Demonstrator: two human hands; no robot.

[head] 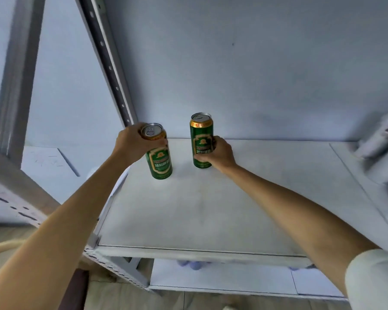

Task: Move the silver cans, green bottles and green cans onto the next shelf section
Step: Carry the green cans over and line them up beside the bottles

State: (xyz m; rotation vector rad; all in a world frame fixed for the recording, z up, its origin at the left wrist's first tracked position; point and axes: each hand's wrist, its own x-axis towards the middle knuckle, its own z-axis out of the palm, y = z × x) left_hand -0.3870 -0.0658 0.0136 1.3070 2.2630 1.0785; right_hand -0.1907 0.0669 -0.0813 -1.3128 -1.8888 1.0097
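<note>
Two green cans with gold rims stand on a grey shelf board [199,209]. My left hand [134,143] grips the left green can [160,163] around its top. The right green can [201,133] stands upright a little farther back, and my right hand [217,153] wraps its lower half. At the far right edge, blurred silver cans [381,139] stand on the neighbouring shelf section. No green bottles are in view.
A perforated metal upright [109,63] rises at the shelf's left rear corner, close to my left hand. A seam [354,175] divides this board from the right section. A lower shelf [222,280] shows beneath the front edge. The back wall is plain grey.
</note>
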